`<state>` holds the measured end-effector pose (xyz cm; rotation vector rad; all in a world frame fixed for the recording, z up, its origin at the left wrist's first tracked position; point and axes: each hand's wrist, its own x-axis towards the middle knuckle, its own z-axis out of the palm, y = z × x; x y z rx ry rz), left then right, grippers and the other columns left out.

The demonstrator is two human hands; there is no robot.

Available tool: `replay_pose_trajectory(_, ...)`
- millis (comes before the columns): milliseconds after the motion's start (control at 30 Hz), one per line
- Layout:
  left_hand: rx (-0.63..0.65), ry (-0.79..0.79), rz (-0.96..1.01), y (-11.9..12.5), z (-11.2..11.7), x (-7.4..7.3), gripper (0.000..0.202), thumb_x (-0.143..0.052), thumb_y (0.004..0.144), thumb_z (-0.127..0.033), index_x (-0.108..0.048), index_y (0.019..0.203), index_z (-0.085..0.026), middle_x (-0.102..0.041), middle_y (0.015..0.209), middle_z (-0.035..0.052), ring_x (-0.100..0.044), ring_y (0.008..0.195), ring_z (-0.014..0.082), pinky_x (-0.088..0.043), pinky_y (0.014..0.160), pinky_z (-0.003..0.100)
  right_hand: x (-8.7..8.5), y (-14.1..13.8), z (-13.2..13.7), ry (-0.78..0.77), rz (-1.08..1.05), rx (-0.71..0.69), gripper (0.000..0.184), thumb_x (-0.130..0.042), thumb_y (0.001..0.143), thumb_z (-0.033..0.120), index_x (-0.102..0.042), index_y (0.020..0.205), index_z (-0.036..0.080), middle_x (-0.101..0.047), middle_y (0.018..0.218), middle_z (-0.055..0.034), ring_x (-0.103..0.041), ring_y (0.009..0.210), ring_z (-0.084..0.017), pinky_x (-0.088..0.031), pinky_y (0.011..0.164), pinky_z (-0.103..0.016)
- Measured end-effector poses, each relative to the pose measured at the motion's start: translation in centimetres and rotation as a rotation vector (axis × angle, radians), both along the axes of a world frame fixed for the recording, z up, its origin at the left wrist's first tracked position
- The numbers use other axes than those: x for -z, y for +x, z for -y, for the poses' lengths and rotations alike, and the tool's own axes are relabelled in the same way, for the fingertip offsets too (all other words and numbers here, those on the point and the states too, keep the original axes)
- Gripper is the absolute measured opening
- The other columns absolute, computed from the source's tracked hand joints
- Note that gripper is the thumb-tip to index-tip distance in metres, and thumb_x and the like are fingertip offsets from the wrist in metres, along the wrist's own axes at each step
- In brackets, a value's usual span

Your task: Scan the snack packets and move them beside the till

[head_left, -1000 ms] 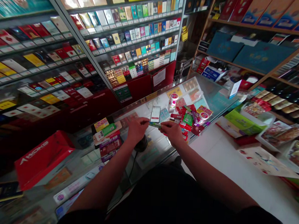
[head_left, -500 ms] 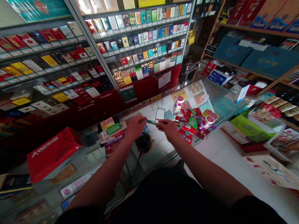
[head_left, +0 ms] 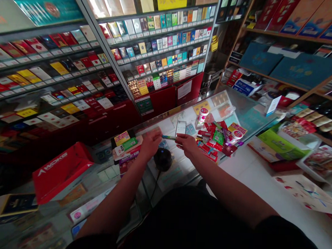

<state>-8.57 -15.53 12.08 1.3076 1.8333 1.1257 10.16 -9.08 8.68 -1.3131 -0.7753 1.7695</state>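
Observation:
Over a glass counter [head_left: 239,106], my left hand [head_left: 151,143] and my right hand [head_left: 187,144] pinch the two ends of a thin green and blue stick-shaped packet [head_left: 168,137]. Both hands are closed on it. A phone [head_left: 180,128] with a lit screen lies just behind the packet. A round black device [head_left: 163,159] with a cable sits on the glass below my hands. To the right of my right hand lies a heap of small red and green packets [head_left: 218,140].
Shelves of cigarette packs [head_left: 159,46] line the wall behind the counter. A red box [head_left: 59,171] stands at the left on the glass. Stacked cards [head_left: 126,146] lie left of my left hand. A small white tub [head_left: 202,114] and wooden shelves with boxes [head_left: 291,60] are at the right.
The view has shifted slightly, so everything sits a little further right and up. My hands keep hold of the stick-shaped packet and have hardly moved over the counter.

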Motion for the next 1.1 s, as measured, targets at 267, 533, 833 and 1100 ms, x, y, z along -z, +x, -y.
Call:
replay_pose_trajectory(267,-0.011,-0.035,0.089,-1.2,-0.1,1.6,0.035,-0.068,0.088,-0.029,-0.075,0.121,-0.018,-0.079,0.116,0.0100,-0.074,0.111,0.0258,-0.055,0.105,0.042,0.8,-1.1,-0.4,0.042,0.064,0.005,0.032,-0.087,0.063,0.023,-0.070,0.090,0.018,-0.073,0.080,-0.0029,-0.070,0.073,-0.016,-0.049,0.063,-0.026)
replay_pose_trajectory(533,-0.036,-0.053,0.157,-1.5,0.0,1.9,0.033,-0.067,0.088,-0.028,-0.075,0.118,-0.017,-0.079,0.116,0.0108,-0.074,0.110,0.0263,-0.055,0.104,0.043,1.8,-2.2,-0.6,0.028,0.087,0.042,0.034,-0.085,0.057,0.015,-0.067,0.086,0.018,-0.068,0.073,0.0005,-0.063,0.063,-0.013,-0.047,0.058,-0.026)
replay_pose_trajectory(833,-0.069,-0.082,0.162,-2.1,0.2,2.9,0.037,-0.067,0.089,-0.033,-0.076,0.120,-0.016,-0.078,0.122,0.0115,-0.072,0.114,0.0260,-0.053,0.106,0.041,3.4,-3.0,-0.5,0.054,0.152,0.043,0.027,-0.084,0.059,0.020,-0.072,0.083,0.018,-0.069,0.071,-0.0003,-0.061,0.067,-0.014,-0.045,0.062,-0.027)
replay_pose_trajectory(1100,-0.080,-0.098,0.212,-2.8,0.4,4.7,0.040,-0.069,0.086,-0.036,-0.075,0.120,-0.016,-0.077,0.122,0.0129,-0.073,0.112,0.0264,-0.055,0.103,0.041,4.8,-3.7,-0.2,0.073,0.194,0.046,0.032,-0.084,0.055,0.022,-0.073,0.085,0.017,-0.070,0.071,-0.0003,-0.060,0.065,-0.014,-0.045,0.063,-0.028)
